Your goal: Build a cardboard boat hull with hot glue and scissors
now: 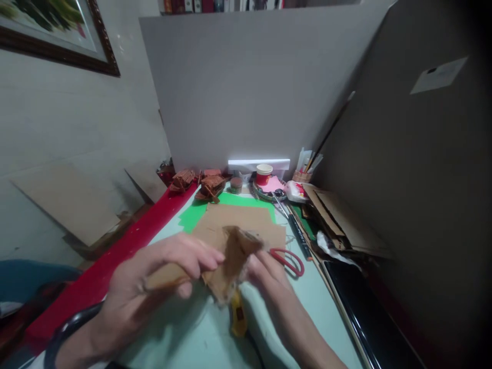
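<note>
Above the table, a small folded piece of brown cardboard (234, 259) with rough edges is held between my two hands. My left hand (154, 277) is closed, its thumb and fingers at the cardboard's left side, and a tan strip (165, 277) shows within its grip. On the right side, my right hand (269, 282) pinches the cardboard's edge; its fingertips are partly hidden. Under the cardboard a yellow tool (239, 315) lies on the table, its upper part covered. Close to my right hand are red-handled scissors (289, 261), their blades out of sight.
A flat cardboard sheet (238, 218) lies over green paper (188, 212). Brown boat-like models (210, 188) stand at the back left. Behind are a red paper cup (264, 175) and a holder with brushes (302, 176). A black-handled tool (299, 236) and stacked cardboard (342, 218) lie right.
</note>
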Action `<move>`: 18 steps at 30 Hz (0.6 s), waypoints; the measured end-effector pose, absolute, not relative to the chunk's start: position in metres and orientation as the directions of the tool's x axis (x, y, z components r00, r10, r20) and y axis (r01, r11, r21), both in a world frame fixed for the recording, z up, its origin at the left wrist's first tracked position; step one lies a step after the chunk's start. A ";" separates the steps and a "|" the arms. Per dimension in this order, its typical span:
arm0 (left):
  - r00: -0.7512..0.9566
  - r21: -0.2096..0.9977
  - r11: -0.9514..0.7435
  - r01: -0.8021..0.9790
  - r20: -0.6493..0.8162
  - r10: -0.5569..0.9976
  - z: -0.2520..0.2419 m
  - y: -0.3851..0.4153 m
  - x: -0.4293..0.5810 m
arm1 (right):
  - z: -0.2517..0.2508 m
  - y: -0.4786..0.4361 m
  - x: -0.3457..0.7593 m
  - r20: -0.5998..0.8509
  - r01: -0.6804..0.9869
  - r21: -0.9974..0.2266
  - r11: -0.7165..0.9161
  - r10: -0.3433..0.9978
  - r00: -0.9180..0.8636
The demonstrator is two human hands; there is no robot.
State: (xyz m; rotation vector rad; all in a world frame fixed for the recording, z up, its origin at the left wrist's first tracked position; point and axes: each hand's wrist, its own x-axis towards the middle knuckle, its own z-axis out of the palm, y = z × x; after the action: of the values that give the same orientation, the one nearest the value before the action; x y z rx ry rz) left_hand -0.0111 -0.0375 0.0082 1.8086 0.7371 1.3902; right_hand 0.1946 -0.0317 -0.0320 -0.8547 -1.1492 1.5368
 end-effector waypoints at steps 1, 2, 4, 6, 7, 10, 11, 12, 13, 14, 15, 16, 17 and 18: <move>0.213 0.850 -0.526 -0.036 0.521 0.827 0.011 -0.037 -0.012 | -0.029 -0.033 0.201 0.024 -0.247 -0.969 -0.030 0.977 -0.214; 0.197 0.865 -0.498 -0.065 0.500 0.843 0.012 -0.037 -0.013 | -0.024 -0.035 0.207 0.059 -0.191 -0.981 0.023 0.981 -0.183; 0.166 0.879 -0.470 -0.082 0.477 0.863 0.016 -0.034 -0.013 | -0.014 -0.038 0.212 0.185 -0.052 -0.983 0.178 0.965 -0.186; 0.136 0.890 -0.450 -0.070 0.456 0.880 0.018 -0.033 -0.012 | -0.006 -0.038 0.209 0.290 -0.047 -0.957 0.287 0.923 -0.253; 0.118 0.896 -0.439 -0.066 0.444 0.888 0.019 -0.033 -0.012 | -0.004 -0.037 0.206 0.330 -0.062 -0.943 0.326 0.903 -0.277; 0.071 0.912 -0.406 -0.054 0.409 0.910 0.021 -0.034 -0.011 | -0.006 -0.027 0.198 0.402 -0.070 -0.913 0.401 0.862 -0.307; 0.058 0.916 -0.397 -0.049 0.399 0.915 0.021 -0.035 -0.012 | -0.008 -0.022 0.196 0.423 -0.070 -0.902 0.425 0.843 -0.332; 0.047 0.920 -0.389 -0.044 0.391 0.919 0.021 -0.036 -0.014 | -0.011 -0.018 0.194 0.434 -0.069 -0.894 0.442 0.820 -0.373; 0.037 0.923 -0.383 -0.038 0.384 0.923 0.021 -0.036 -0.015 | -0.012 -0.015 0.192 0.434 -0.079 -0.893 0.443 0.799 -0.417; 0.029 0.925 -0.378 -0.032 0.378 0.925 0.021 -0.037 -0.017 | -0.014 -0.012 0.190 0.428 -0.102 -0.896 0.431 0.784 -0.449; 0.022 0.927 -0.374 -0.028 0.375 0.927 0.020 -0.037 -0.019 | -0.014 -0.011 0.187 0.419 -0.132 -0.904 0.407 0.779 -0.467; 0.016 0.928 -0.372 -0.026 0.373 0.928 0.020 -0.037 -0.022 | -0.013 -0.010 0.183 0.407 -0.164 -0.912 0.376 0.781 -0.474; 0.012 0.929 -0.370 -0.022 0.370 0.929 0.019 -0.037 -0.024 | -0.011 -0.011 0.179 0.401 -0.196 -0.916 0.350 0.786 -0.471; 0.008 0.931 -0.364 -0.009 0.364 0.931 0.018 -0.037 -0.026 | -0.009 -0.013 0.174 0.405 -0.224 -0.914 0.338 0.790 -0.461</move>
State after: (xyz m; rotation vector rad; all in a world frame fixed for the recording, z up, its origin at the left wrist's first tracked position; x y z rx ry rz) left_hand -0.0262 -0.0366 0.0176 1.4762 0.9969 1.4739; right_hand 0.1743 -0.0129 -0.0088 -0.5187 -1.6308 1.3079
